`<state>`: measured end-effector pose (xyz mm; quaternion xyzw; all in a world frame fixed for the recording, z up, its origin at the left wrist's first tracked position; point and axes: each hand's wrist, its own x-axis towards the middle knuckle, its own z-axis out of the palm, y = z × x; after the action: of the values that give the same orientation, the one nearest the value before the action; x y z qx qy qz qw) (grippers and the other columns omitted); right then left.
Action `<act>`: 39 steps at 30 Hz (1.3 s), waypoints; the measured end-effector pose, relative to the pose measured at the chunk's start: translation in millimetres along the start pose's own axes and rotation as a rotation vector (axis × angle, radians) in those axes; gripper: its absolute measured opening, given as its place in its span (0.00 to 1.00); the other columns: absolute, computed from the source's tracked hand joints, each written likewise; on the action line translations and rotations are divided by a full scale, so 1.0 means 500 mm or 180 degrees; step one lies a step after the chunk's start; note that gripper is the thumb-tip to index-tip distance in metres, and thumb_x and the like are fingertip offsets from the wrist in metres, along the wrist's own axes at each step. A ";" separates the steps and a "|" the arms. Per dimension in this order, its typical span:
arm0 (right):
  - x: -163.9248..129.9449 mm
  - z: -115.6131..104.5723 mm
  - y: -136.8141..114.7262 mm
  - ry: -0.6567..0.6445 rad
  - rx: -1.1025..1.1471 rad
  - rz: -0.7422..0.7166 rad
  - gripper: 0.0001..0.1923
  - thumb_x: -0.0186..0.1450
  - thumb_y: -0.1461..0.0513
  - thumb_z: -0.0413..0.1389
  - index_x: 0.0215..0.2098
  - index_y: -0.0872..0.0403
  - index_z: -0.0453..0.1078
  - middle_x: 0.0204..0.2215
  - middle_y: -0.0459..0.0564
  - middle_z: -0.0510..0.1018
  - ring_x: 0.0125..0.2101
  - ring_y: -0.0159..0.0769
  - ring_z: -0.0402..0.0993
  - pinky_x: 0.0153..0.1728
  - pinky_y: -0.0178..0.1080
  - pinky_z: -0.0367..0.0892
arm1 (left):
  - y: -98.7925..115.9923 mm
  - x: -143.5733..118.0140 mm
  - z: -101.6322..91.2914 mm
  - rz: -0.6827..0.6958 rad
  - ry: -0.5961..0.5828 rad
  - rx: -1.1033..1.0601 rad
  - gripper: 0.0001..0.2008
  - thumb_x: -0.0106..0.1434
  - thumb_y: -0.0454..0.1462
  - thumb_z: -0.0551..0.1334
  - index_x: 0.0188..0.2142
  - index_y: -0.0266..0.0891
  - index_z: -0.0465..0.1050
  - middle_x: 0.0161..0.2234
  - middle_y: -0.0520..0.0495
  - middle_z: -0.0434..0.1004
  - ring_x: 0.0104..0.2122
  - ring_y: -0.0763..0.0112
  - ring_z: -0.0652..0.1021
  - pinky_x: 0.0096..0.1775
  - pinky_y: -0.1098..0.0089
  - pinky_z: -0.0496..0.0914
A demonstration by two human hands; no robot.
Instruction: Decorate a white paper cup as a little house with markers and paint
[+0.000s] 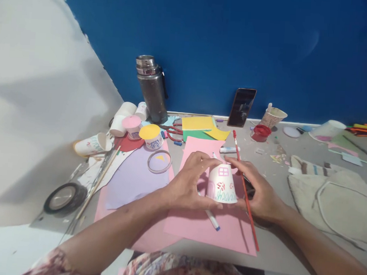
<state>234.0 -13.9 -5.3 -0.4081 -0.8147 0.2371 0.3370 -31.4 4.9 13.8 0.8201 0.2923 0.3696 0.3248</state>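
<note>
A white paper cup [226, 181] is held upside down between my hands. Its side bears a drawn pink window, red flowers and green grass. My left hand [195, 181] grips its left side, thumb at the rim and fingers near the base. My right hand [259, 190] curves around the right side. A thin red paintbrush [250, 212] with a red tip slants through that same hand. Beneath lies pink paper [190, 229] with a white, blue-ended marker [212, 220] on it. Another white marker [230, 150] lies just beyond my hands.
Decorated cups with pink [132, 122] and yellow tops [150, 132] stand left, near a steel flask [152, 90]. Red-handled scissors [174, 130] lie by yellow paper [198, 123]. A phone [241, 108] leans against the blue wall. Black tape [61, 198] sits left; a cloth pouch [335, 205] lies right.
</note>
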 end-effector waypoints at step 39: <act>0.012 -0.017 0.058 0.0788 -0.0858 0.0224 0.16 0.73 0.55 0.58 0.58 0.47 0.73 0.51 0.56 0.82 0.48 0.48 0.80 0.47 0.48 0.78 | -0.011 0.010 -0.018 -0.0660 0.0847 0.0331 0.35 0.53 0.40 0.76 0.59 0.46 0.68 0.55 0.39 0.66 0.59 0.45 0.69 0.59 0.41 0.70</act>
<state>252.4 7.9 -16.8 -0.5039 -0.7766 0.0854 0.3683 -37.3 14.6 16.5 0.7451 0.4344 0.4237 0.2767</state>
